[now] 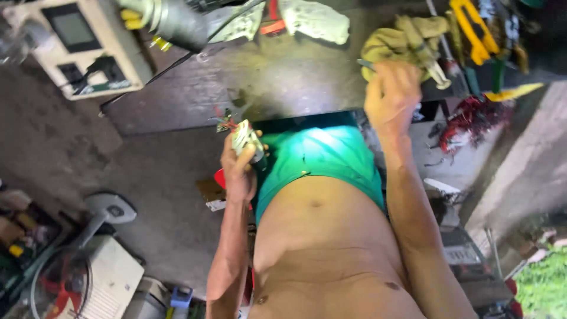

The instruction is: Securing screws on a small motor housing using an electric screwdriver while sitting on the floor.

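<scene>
The left hand (238, 168) grips a small grey part with coloured wires (243, 137) just before the bench (283, 77) edge; the right hand (391, 94) pinches a thin tool (365, 64) beside a yellow rag (401, 41); green shorts (322, 156) lie between.

Subject: person, head-cam view, body entering frame from 6 o'clock. Torso bare, no shirt; navel visible approx. centre. Lower body: green shorts (322, 156), bright teal-green, plain fabric, waistband w/ no belt seen; upper portion washed out by strong light. Both arms bare, no sleeves. Left hand (239, 171) at 9 o'clock of shorts, right hand (391, 97) at 1 o'clock: no gloves, rings or watch discernible. Footwear not in view.
</scene>
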